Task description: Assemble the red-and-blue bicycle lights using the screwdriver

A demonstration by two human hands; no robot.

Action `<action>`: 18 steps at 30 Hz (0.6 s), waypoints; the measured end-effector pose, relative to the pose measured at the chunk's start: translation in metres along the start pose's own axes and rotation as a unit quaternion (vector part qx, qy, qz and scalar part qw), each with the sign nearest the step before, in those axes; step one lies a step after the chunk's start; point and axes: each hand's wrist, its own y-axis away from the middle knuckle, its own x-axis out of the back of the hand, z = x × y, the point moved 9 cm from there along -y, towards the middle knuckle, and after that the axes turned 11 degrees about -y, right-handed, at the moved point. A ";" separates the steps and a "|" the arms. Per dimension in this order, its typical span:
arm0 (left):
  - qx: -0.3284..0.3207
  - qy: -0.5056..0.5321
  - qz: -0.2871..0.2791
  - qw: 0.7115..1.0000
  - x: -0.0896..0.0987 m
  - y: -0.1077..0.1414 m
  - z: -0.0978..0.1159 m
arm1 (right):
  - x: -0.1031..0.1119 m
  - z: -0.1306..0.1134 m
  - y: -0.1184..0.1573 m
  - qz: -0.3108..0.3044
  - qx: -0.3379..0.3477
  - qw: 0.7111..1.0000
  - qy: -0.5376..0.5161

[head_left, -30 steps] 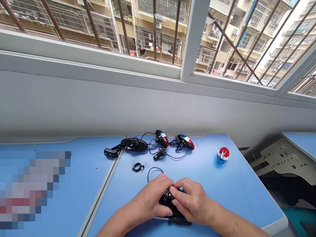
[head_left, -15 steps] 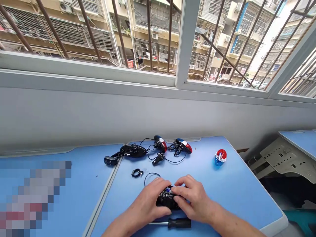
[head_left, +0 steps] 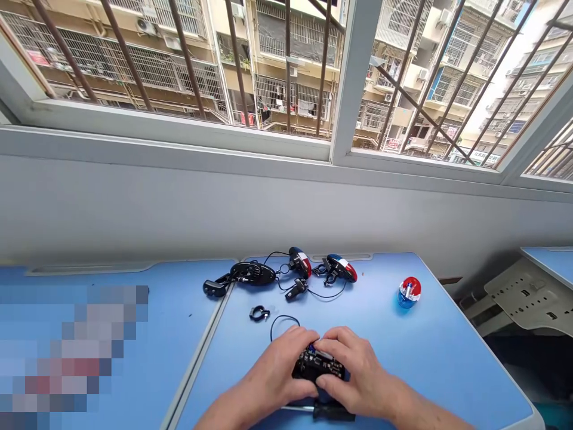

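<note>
The black circuit-board unit (head_left: 319,362) is held between both hands over the near part of the worktop (head_left: 439,364), the left hand (head_left: 281,365) pinching its left end between fingers and thumb, the right hand (head_left: 357,373) its right end. A second ago the right fingertips were bunched over the middle; now its thumb and forefinger stand wider apart, baring more of the chip-dotted face. The screwdriver (head_left: 333,412) lies on the near side, its handle now partly covered by the right hand.
</note>
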 end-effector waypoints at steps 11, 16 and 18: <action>0.013 0.022 -0.014 1.000 -0.004 0.001 -0.001 | -0.002 0.009 -0.002 -0.007 -0.030 0.997 -0.067; 0.003 0.030 -0.008 1.000 -0.007 0.000 -0.004 | -0.002 0.003 -0.005 -0.015 -0.022 0.998 -0.054; 0.003 0.029 -0.006 1.000 -0.007 -0.001 -0.006 | -0.002 0.001 -0.004 -0.013 -0.018 0.999 -0.045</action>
